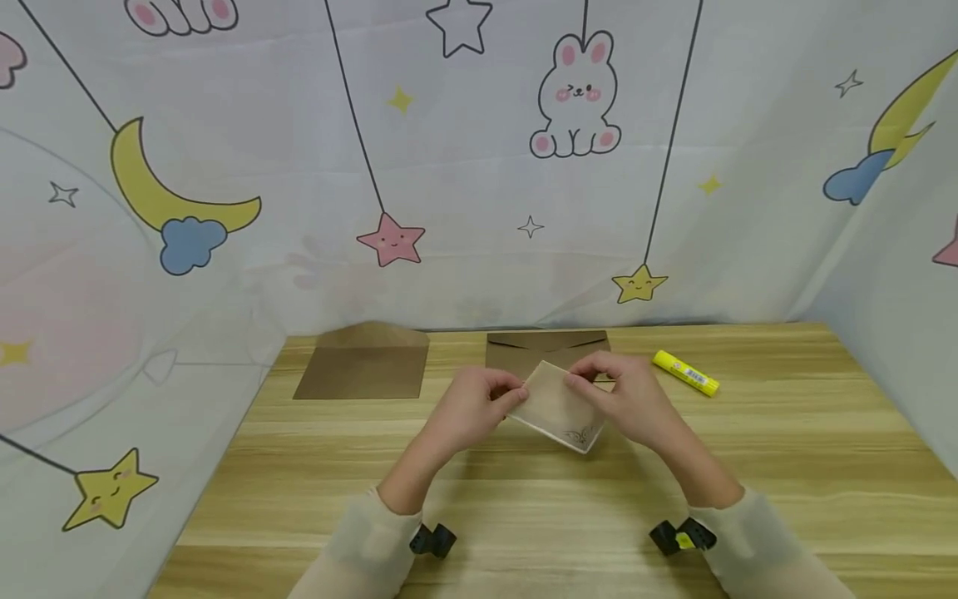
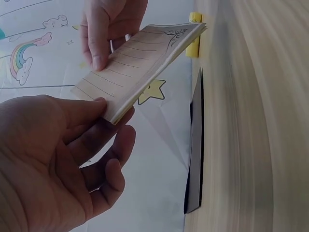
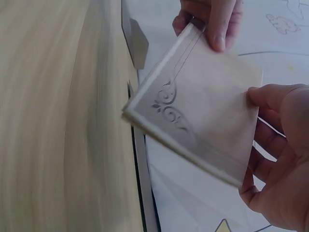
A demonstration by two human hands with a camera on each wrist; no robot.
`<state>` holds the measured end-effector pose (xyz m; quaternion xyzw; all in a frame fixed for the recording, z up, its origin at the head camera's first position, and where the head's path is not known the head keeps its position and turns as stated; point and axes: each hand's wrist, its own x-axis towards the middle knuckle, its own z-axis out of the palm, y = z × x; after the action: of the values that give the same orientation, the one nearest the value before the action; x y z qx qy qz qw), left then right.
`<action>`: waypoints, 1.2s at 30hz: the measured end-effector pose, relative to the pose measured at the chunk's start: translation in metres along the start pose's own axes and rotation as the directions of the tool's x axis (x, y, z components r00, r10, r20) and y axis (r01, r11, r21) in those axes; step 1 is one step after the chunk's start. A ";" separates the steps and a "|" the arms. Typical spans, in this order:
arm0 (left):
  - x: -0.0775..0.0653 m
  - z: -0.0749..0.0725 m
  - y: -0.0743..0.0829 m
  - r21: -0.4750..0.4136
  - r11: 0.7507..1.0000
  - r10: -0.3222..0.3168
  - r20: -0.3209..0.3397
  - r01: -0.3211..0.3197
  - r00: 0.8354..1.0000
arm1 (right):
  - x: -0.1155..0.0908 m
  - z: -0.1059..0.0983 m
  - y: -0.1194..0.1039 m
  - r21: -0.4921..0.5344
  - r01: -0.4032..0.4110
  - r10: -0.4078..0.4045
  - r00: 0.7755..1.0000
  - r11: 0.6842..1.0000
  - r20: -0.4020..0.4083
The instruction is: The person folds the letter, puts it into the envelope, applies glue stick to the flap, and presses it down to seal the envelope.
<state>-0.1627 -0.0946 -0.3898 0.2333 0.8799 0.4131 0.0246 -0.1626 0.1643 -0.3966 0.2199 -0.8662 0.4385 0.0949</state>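
Note:
Both hands hold up a folded sheet of cream letter paper (image 1: pixel 554 408) above the table. My left hand (image 1: pixel 471 405) pinches its left edge between thumb and fingers. At the opposite side, my right hand (image 1: pixel 632 398) grips the edge with the thumb on top. Printed lines run across the letter paper (image 2: pixel 128 67) in the left wrist view. A dark scroll ornament (image 3: pixel 169 106) decorates one corner, and the folded layers show along the near edges. Behind the paper lies a brown envelope (image 1: pixel 542 343), partly hidden by the paper and fingers.
Another brown envelope (image 1: pixel 362 372) lies at the back left, its flap raised toward the curtain. A yellow glue stick (image 1: pixel 684 373) rests at the back right of the wooden table (image 1: pixel 554 532). A patterned white curtain (image 1: pixel 479 166) stands behind and beside the table.

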 end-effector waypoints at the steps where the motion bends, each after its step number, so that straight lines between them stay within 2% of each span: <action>1: 0.000 0.002 0.002 0.024 1.000 0.013 0.002 -0.013 1.000 | 0.000 0.001 -0.003 -0.007 0.016 -0.016 1.000 1.000 0.001; 5: -0.002 0.007 0.008 0.087 0.995 0.045 0.020 -0.046 0.999 | -0.002 0.006 -0.010 -0.014 0.069 -0.069 0.997 0.998 0.027; 9: -0.003 0.008 0.010 0.069 0.997 0.035 0.032 -0.038 0.999 | -0.002 0.008 -0.013 -0.011 0.067 -0.066 0.996 0.998 0.057; 16: -0.002 0.000 0.004 -0.042 0.998 -0.036 0.001 0.036 0.999 | -0.001 0.002 -0.009 0.018 -0.095 0.094 0.994 0.995 0.064; 22: -0.002 -0.010 0.000 -0.189 0.975 -0.140 -0.095 0.120 0.986 | 0.002 -0.007 0.000 0.122 -0.202 0.197 0.979 0.972 0.055; 24: -0.001 -0.011 0.000 -0.269 0.952 -0.187 -0.136 0.146 0.973 | 0.003 -0.008 0.003 0.174 -0.233 0.228 0.972 0.957 0.051; 26: 0.001 -0.011 -0.001 -0.359 0.918 -0.242 -0.175 0.167 0.954 | 0.004 -0.007 0.005 0.240 -0.280 0.274 0.960 0.929 0.058; 30: 0.004 -0.009 -0.002 -0.536 0.827 -0.339 -0.231 0.171 0.912 | 0.004 0.003 0.006 0.379 -0.371 0.355 0.928 0.847 0.116; 33: 0.005 -0.005 -0.001 -0.640 0.751 -0.395 -0.235 0.165 0.888 | 0.002 0.016 0.003 0.467 -0.424 0.378 0.905 0.776 0.194; 36: 0.006 0.001 0.000 -0.692 0.700 -0.430 -0.208 0.179 0.879 | -0.001 0.027 -0.003 0.532 -0.456 0.384 0.890 0.714 0.247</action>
<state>-0.1682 -0.0916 -0.3897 -0.0200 0.6951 0.7185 0.0149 -0.1596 0.1416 -0.4111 0.0611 -0.7233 0.6755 -0.1298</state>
